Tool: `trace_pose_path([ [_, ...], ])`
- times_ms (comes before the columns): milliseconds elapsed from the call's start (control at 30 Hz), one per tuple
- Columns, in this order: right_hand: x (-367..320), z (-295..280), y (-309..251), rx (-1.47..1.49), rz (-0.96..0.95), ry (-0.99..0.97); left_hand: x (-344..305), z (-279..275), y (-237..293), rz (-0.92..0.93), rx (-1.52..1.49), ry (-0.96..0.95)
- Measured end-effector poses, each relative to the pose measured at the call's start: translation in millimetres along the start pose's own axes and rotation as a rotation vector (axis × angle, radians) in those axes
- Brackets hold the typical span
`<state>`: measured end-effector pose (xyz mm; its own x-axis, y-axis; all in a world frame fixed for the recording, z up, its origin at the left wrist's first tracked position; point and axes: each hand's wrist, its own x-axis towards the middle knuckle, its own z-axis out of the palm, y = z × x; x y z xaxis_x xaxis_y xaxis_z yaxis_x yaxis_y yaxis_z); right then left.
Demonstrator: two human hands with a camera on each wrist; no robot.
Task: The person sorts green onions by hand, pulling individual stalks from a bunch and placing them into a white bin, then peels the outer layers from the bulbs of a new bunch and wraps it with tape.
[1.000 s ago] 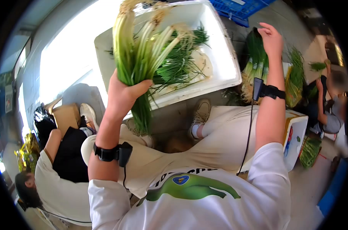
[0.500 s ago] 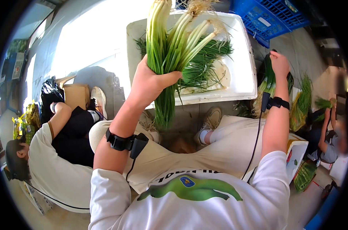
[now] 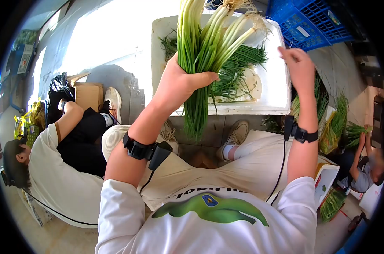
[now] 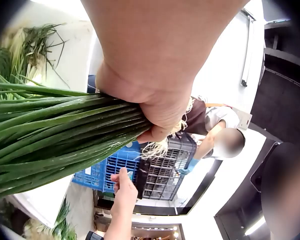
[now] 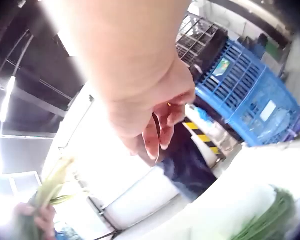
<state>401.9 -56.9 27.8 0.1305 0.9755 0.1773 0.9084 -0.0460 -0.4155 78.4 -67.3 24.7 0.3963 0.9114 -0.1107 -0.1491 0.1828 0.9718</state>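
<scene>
My left hand (image 3: 181, 80) grips a thick bunch of spring onions (image 3: 204, 46) around the green leaves. The pale stems and stringy roots point up and away, and the leaf ends hang below the fist. In the left wrist view the long leaves (image 4: 55, 130) spread from the fist toward the left. Below the bunch stands a white foam box (image 3: 280, 97) with loose green stalks (image 3: 242, 63) lying in it. My right hand (image 3: 300, 67) is raised over the box's right edge. Its fingers (image 5: 151, 140) hang loosely bent, with nothing seen held in them.
Blue crates (image 3: 304, 27) stand behind the box. More greens (image 3: 321, 95) lie on the floor to the right, beside a bag of greens (image 3: 333, 127). One person (image 3: 56, 169) sits close on the left, next to a cardboard box (image 3: 89, 95); another (image 3: 361, 165) works far right.
My right hand has moved up and left, away from the greens on the floor toward the box. My left hand still holds the bunch, now further right in the view as the head turned.
</scene>
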Motion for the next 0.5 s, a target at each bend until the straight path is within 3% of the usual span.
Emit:
trace_pose_path([
  [33,-7,7,-15,0.211,-0.07,-0.042,0,0,-1,0.001,0.001,-0.006],
  [100,-22,22,-46,0.757,0.015,-0.258,2,3,-4,0.004,0.018,-0.012],
  [167,-35,26,-75,0.999,0.011,-0.369,6,3,-9,0.009,0.051,-0.022],
  [300,-39,34,-97,1.123,0.137,-0.402,7,10,-7,0.013,0.109,-0.048],
  [500,-41,41,-108,1.208,0.168,-0.277,7,8,-9,0.016,0.206,-0.079],
])
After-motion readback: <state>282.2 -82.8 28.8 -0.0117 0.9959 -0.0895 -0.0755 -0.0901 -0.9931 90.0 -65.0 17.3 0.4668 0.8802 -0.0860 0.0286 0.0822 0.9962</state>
